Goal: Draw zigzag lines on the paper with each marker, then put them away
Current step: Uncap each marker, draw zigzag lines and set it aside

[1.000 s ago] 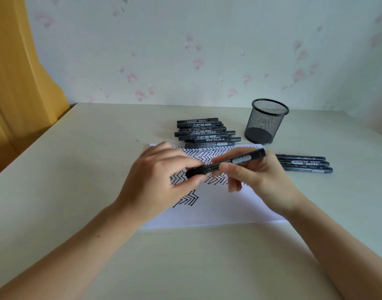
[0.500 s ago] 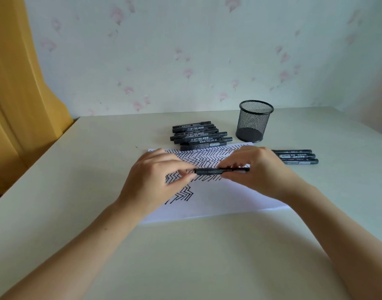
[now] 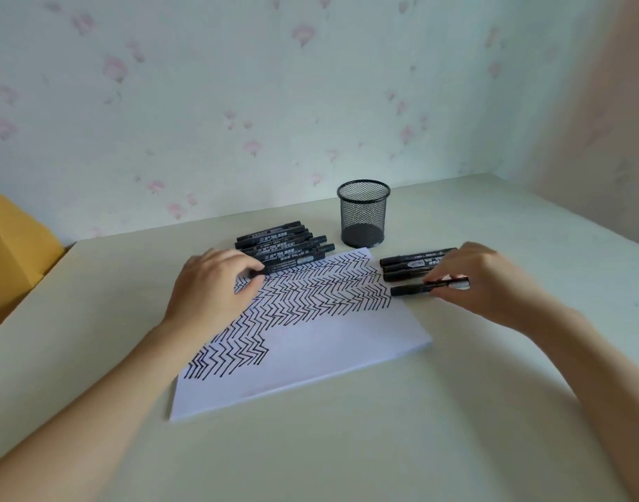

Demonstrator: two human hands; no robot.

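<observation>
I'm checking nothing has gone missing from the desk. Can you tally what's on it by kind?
White zigzag-covered paper sheet: 1
Black wire-mesh pen cup: 1
Black markers piled behind the sheet: about 6, overlapping; left hand pinches the front marker
Black markers right of the sheet: 4; right hand holds the nearest marker
Total: about 12

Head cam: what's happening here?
A person is working through black markers on a zigzag-covered paper. The right hand holds a marker low beside the three-marker row right of the sheet. The left hand grips the nearest marker of the back pile. The mesh cup looks empty.
</observation>
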